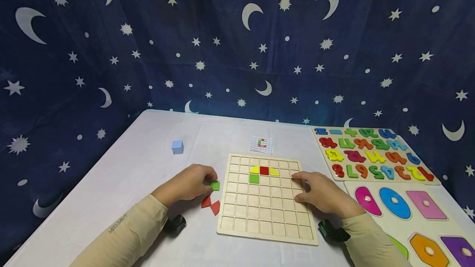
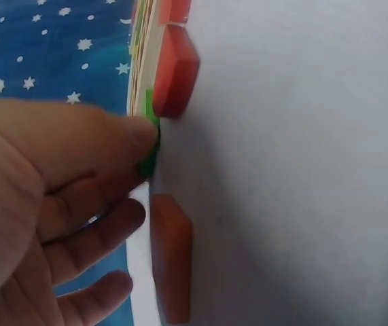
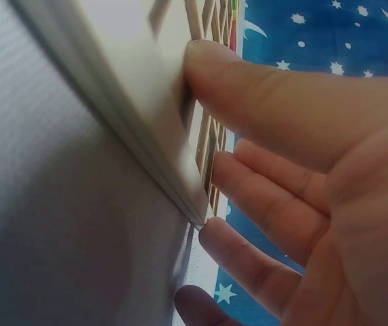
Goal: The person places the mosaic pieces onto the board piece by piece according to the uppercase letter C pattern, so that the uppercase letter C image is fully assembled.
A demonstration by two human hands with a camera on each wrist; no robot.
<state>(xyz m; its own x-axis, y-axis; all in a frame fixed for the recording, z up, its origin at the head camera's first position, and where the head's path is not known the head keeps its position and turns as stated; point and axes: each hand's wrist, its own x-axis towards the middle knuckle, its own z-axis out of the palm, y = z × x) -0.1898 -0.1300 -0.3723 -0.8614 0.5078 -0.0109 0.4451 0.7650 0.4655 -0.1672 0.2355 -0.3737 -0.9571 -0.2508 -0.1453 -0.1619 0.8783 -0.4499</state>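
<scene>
My left hand (image 1: 193, 181) pinches a green square tile (image 1: 215, 185) between thumb and fingers, just left of the wooden grid board (image 1: 267, 234). Beside that hand on the cloth lie two red pieces, one a rounded wedge (image 1: 205, 202) and the other close to it (image 1: 215, 207). The left wrist view also shows an orange-red piece (image 2: 172, 261) below the fingers. My right hand (image 1: 320, 190) rests its fingertips on the board's right edge, holding no piece. On the board sit a red square (image 1: 264, 170), yellow curved pieces (image 1: 274, 172) on both sides of it, and a green square (image 1: 254, 179).
Behind the board lies a small printed pattern card (image 1: 261, 144). A light blue cube (image 1: 177, 147) stands at the back left. To the right are a colourful number board (image 1: 375, 155) and a knobbed shape board (image 1: 397, 228). A starry curtain (image 1: 222, 52) hangs behind the table.
</scene>
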